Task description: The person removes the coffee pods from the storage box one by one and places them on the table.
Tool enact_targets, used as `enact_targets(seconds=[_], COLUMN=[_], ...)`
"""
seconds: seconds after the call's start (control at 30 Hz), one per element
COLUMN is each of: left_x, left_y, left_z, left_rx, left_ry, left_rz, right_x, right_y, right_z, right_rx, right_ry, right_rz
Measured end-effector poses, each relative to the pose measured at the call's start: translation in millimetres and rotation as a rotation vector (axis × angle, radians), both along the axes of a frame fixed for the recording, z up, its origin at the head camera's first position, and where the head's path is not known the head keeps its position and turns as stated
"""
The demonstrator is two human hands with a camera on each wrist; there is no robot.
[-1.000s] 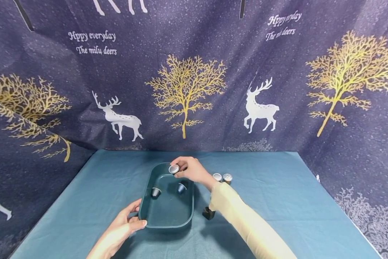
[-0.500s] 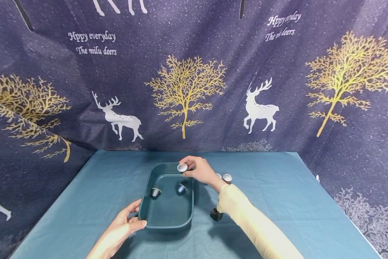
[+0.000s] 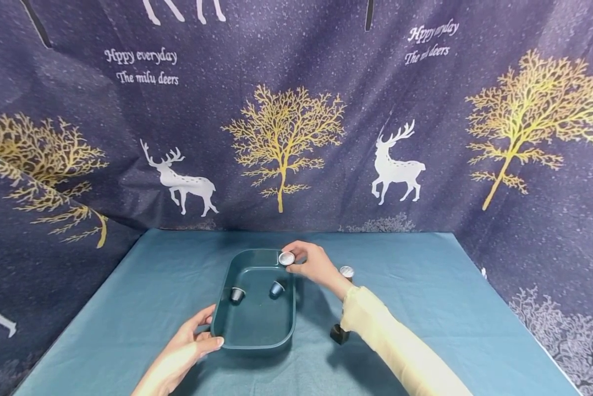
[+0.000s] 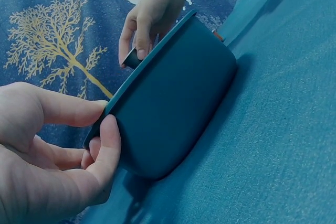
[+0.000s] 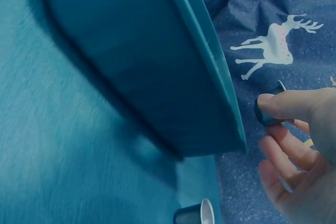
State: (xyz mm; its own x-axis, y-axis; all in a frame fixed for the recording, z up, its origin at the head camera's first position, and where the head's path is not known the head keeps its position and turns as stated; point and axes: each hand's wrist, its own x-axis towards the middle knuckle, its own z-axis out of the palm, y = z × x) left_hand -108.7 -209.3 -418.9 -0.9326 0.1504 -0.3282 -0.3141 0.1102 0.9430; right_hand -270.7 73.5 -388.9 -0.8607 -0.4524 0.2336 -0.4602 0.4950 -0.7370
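**Right hand (image 3: 315, 265) pinches a dark, silver-lidded coffee capsule (image 3: 286, 258) at one o'clock of a dark green, round-cornered tray (image 3: 256, 325)**

The right arm, in a cream sleeve (image 3: 395, 341), slants in from five o'clock; thumb and fingertips grip the raised capsule near the rim, lid tilted toward the head camera. At eight o'clock, the left hand (image 3: 190, 338) clasps the rim between thumb and fingers. Inside lie a dark grey capsule (image 3: 237, 296), at nine, and a shiny blue capsule (image 3: 276, 290), at two. Another silver-lidded capsule (image 3: 347, 271) stands on the cloth-covered desk (image 3: 420, 297), toward three.
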Motion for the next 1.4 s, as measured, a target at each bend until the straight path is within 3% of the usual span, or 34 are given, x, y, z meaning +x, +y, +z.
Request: enact_targets(seconds=[0.63,0.97,1.4], left_x=[0.0,0.4,1.2], left_y=[2,2,0], left_z=[1.4,1.8,0.0], left_rx=[-0.01,-0.005,-0.005], left_ry=[0.01,0.011,-0.005], left_rz=[0.011,0.006,0.001], right_x=[3.6,8.6,18.1], right_y=[25,36,45], right_z=[-15.6,-27.3,-36.8], right_rx=[-0.022,-0.025,-0.009], right_ry=[0.037,0.063,0.031], right_rz=[-0.088,-0.092,-0.099])
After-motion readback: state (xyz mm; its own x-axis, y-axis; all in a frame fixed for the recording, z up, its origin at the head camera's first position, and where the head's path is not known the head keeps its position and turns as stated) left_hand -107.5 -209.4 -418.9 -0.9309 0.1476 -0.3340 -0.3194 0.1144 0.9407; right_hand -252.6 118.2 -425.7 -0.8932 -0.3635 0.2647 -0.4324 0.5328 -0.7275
